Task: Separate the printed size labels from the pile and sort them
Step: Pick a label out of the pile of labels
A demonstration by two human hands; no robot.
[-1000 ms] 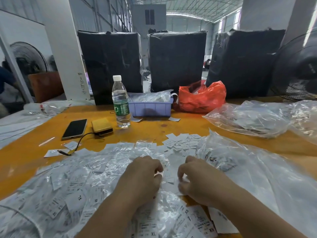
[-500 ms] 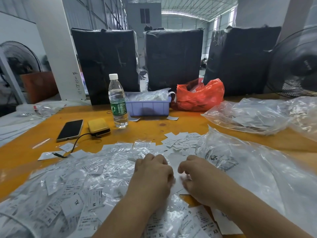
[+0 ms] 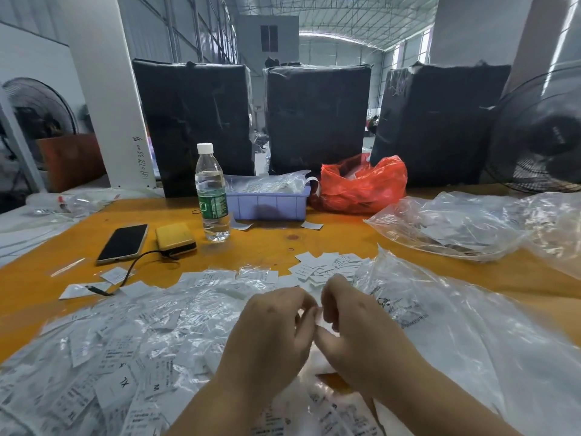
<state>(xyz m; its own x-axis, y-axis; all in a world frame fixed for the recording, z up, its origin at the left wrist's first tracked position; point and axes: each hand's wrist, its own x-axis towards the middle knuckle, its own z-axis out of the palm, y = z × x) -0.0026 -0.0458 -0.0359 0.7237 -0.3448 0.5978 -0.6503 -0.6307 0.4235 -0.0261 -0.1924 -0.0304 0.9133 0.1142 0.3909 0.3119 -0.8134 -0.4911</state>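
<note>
Left hand [image 3: 270, 335], right hand [image 3: 355, 335] curled over label pile [image 3: 119, 366]; fingertips blurred, grip unclear.

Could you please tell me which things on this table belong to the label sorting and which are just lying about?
Part of the job:
pile of labels
sorted labels
left hand and right hand, raised together over the pile
clear bags
tray, holding bagged labels

Lying about:
water bottle
phone
yellow power bank
red bag
fan
</note>
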